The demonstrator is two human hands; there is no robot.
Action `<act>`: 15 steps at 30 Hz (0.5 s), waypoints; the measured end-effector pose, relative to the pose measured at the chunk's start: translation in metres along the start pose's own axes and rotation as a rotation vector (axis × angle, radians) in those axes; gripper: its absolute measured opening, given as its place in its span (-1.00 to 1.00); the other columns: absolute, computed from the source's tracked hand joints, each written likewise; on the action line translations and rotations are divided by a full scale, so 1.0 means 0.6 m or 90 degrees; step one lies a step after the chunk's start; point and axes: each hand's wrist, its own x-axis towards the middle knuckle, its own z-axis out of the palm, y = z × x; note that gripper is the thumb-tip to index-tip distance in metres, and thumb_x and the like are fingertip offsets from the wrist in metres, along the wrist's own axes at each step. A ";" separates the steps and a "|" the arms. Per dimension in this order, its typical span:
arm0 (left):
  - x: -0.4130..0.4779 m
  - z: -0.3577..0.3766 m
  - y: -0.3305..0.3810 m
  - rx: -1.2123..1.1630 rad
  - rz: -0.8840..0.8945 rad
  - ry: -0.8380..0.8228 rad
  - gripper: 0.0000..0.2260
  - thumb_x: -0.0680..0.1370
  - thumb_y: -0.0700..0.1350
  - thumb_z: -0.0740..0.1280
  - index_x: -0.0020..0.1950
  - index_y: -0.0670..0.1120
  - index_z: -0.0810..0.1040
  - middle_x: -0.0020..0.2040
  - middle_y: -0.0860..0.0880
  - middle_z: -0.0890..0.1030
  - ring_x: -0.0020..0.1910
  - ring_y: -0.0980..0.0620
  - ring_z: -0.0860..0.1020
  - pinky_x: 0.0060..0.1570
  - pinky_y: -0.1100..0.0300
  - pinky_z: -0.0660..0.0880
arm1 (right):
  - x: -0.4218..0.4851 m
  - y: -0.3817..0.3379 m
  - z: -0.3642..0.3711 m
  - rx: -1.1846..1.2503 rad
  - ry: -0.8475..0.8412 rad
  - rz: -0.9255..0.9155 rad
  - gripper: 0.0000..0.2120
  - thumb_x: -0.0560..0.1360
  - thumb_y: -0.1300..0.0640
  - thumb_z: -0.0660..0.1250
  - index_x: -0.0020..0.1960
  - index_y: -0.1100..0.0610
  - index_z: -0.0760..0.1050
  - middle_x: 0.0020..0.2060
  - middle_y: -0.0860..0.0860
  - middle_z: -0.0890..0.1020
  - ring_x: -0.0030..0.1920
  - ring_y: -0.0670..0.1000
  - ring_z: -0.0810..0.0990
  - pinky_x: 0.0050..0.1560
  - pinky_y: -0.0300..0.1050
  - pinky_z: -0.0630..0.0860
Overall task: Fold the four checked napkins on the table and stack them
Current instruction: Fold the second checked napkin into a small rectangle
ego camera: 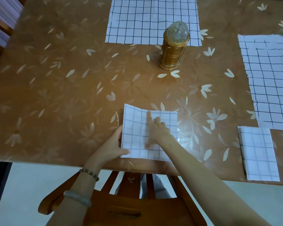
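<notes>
A partly folded white napkin with dark checks lies near the table's front edge. My left hand grips its left edge, thumb on top at the lower left corner. On top of the cloth my right hand presses down, forefinger stretched toward the far edge. A small folded napkin rests at the front right. Two napkins lie spread flat: one at the far middle, one at the right edge.
A gold lantern with a clear dome stands upright in the middle, overlapping the far napkin's near edge. The table has a brown flowered cover. A wooden chair back sits below the front edge. Stacked white items at far left.
</notes>
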 end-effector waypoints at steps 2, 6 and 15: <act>-0.001 0.005 0.008 0.000 0.002 -0.004 -0.18 0.45 -0.32 0.43 0.43 0.28 0.07 0.32 0.23 0.33 0.40 0.09 0.30 0.08 0.18 0.52 | 0.002 -0.002 0.002 -0.011 0.002 0.009 0.36 0.17 -0.04 0.62 0.50 0.00 -0.43 0.34 0.12 0.18 0.24 0.17 0.34 0.05 0.06 0.46; -0.004 0.025 0.032 0.005 0.012 -0.016 -0.14 0.41 -0.29 0.44 0.46 0.33 0.08 0.39 0.16 0.38 0.36 0.05 0.41 0.12 -0.01 0.57 | 0.005 -0.003 0.004 -0.015 0.007 0.013 0.38 0.16 -0.05 0.62 0.49 -0.01 -0.43 0.34 0.12 0.18 0.24 0.17 0.34 0.05 0.07 0.46; -0.003 0.105 0.103 0.062 0.070 0.029 -0.09 0.41 -0.37 0.33 0.51 0.28 -0.04 0.18 0.05 0.47 -0.02 0.08 0.55 -0.16 0.16 0.58 | 0.006 0.017 0.002 0.084 0.024 -0.062 -0.16 0.32 0.10 0.47 0.44 0.07 0.05 0.15 0.11 0.28 0.11 0.17 0.36 0.05 0.05 0.45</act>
